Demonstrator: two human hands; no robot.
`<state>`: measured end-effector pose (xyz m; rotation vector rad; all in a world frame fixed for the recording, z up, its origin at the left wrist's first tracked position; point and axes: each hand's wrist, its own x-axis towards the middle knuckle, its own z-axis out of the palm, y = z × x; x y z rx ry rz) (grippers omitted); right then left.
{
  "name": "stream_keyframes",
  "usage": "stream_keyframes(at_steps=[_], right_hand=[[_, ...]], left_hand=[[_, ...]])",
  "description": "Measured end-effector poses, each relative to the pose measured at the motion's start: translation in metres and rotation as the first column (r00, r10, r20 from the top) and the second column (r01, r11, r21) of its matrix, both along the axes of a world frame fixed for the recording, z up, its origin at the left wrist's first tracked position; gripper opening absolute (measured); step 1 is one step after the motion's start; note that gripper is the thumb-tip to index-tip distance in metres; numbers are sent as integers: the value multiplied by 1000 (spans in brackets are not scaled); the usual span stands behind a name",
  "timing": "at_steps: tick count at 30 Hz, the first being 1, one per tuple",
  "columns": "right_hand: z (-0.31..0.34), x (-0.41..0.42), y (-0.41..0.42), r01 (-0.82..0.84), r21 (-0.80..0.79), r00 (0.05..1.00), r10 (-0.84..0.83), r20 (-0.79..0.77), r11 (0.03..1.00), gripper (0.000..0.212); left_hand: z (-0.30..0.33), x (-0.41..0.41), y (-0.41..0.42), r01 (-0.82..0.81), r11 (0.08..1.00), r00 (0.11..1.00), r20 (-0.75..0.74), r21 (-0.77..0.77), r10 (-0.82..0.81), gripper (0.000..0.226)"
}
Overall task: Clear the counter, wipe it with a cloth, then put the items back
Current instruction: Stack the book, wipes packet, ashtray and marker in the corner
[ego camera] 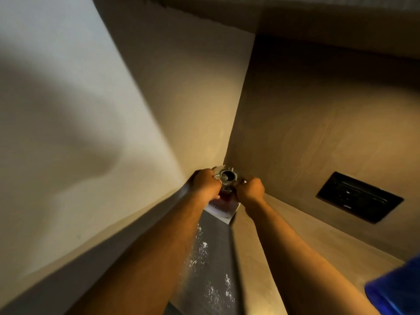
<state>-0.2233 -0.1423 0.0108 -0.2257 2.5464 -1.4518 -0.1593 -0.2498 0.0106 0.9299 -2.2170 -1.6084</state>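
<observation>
Head view. Both arms reach toward the corner where the pale wall (68,110) meets the wooden panel (329,110). Left hand (205,184) and right hand (250,189) each grasp one side of a metal-and-glass object (226,178), blurred, held over a white card (223,210) on the dark speckled counter (211,269). A black socket plate (360,197) sits right of the object.

Single head-worn wide-angle view, looking forward and down along both outstretched arms into a wall corner (227,160), counter (211,264) below, hands far from the lens
</observation>
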Motion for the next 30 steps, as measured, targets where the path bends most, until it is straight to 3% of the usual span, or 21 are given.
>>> stream_keyframes(at_steps=[5,9,14,16,25,30], right_hand=[[-19,-7,-10,-47,-46,998,48,31,998,19],[-24,-8,-4,-56,-100,998,56,0,993,20],[-26,1,23,18,-135,1000,-14,25,991,42],[-27,10,46,46,-123,998,-41,44,991,40],[-2,90,224,248,76,968,-250,23,966,15],[-8,136,319,533,296,831,-556,-9,792,21]], left_hand=[[-14,-11,3,-4,992,1000,14,-124,6,30],[-15,-8,6,-30,993,1000,-6,-118,29,31],[-8,14,16,-65,974,998,-20,-219,62,28],[-5,26,30,-53,970,999,-23,-239,49,28],[-10,85,156,294,942,956,44,-162,-290,25],[-21,121,249,539,835,842,97,-108,-531,11]])
